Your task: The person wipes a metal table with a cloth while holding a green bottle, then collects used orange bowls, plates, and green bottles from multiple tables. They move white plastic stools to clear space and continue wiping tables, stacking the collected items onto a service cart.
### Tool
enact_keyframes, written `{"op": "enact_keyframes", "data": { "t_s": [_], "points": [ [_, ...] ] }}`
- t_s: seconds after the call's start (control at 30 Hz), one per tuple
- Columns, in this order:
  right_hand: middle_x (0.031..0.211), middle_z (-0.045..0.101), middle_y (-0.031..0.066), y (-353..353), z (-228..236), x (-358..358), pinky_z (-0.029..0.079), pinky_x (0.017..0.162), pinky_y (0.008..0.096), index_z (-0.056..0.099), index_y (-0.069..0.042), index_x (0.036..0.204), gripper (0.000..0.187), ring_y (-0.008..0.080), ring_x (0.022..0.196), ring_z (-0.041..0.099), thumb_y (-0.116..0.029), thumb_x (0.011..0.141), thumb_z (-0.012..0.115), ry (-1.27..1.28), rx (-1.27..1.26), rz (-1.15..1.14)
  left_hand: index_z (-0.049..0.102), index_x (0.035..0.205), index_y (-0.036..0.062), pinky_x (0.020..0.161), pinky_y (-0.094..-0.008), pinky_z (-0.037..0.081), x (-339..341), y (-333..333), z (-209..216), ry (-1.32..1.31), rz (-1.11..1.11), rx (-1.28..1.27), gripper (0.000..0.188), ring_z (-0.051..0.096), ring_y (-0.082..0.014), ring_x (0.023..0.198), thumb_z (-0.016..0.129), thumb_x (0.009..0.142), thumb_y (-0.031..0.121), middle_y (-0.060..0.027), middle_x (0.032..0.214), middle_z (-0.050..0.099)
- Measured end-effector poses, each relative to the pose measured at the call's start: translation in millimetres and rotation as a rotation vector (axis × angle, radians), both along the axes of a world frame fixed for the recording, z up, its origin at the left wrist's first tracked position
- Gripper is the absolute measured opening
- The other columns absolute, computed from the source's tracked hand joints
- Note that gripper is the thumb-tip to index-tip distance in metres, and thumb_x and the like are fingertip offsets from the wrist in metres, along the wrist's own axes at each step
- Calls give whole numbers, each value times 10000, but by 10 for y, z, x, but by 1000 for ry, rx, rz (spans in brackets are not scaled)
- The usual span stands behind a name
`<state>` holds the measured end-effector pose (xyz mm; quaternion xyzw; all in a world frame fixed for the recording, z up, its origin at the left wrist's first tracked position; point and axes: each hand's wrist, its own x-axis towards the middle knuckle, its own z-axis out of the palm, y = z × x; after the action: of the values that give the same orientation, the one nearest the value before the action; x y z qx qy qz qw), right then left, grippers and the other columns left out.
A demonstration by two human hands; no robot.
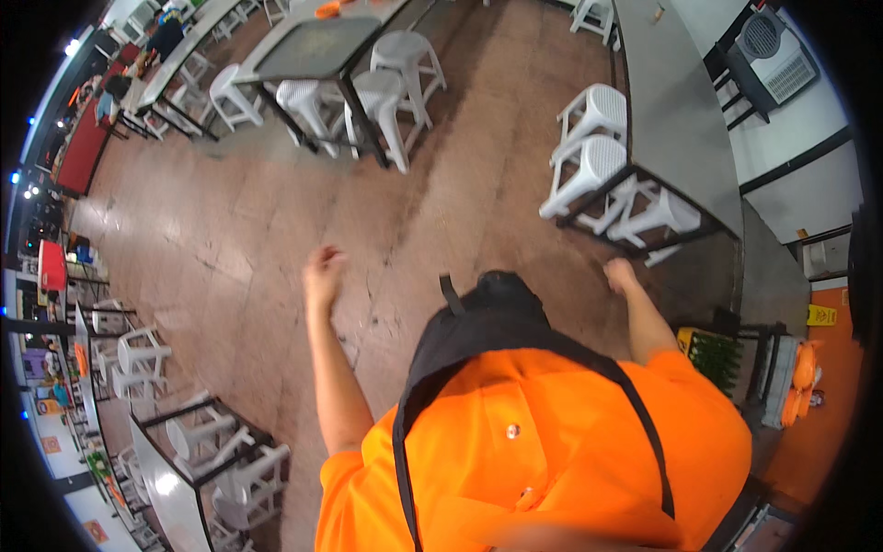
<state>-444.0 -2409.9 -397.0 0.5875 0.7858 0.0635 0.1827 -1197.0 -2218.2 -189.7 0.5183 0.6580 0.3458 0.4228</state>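
Note:
My left hand (324, 272) hangs out in front over the brown floor (423, 216), its fingers loosely bent and a little apart, with nothing seen in it. On the other side, my right hand (622, 274) hangs near the white plastic stools (591, 175) at the end of a long grey table (676, 120). Its fingers are curled and partly turned away, so their hold cannot be made out. Neither hand touches any furniture. I wear an orange shirt (589, 432) and a black apron (483, 317).
Ahead stands a grey-topped table (317, 46) with white stools (379, 97). Another table (170, 488) with stools is at the lower left. A yellow crate of green bottles (713, 359) and an air cooler (777, 55) are on the right. People (166, 32) sit at the far left.

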Motion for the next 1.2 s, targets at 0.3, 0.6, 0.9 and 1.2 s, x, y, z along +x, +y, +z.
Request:
{"op": "enact_keyframes", "data": {
  "t_s": [0.3,0.6,0.9,1.2],
  "points": [
    [1119,718,185,1994,-407,-206,546,885,448,692,-26,1163,356,338,1013,698,-293,958,576,956,-545,-1678,549,1372,6,898,-395,551,1389,3209,-65,216,-330,-26,579,689,-319,1072,747,866,208,-220,1201,688],
    [1033,725,170,7088,537,-690,553,823,393,675,-16,1158,404,303,945,706,-295,869,724,915,-92,-514,592,1311,-6,853,-370,557,1849,5049,-285,158,-348,-190,508,715,-277,953,744,853,153,-192,1110,710],
    [1047,715,201,10704,2037,-1126,545,856,419,628,-1,1228,438,357,962,695,-249,873,693,985,-258,-175,597,1295,-27,833,-325,544,2802,7756,-807,-76,-257,-108,441,682,-198,928,706,876,55,-123,1044,710],
    [956,713,74,13258,2252,-1271,548,792,301,650,2,1206,327,140,852,670,-116,905,696,1331,-199,-198,622,1256,-37,812,-322,542,3030,9096,-300,22,5,-316,425,679,-188,906,721,869,111,-123,1050,715]
  ]
}}
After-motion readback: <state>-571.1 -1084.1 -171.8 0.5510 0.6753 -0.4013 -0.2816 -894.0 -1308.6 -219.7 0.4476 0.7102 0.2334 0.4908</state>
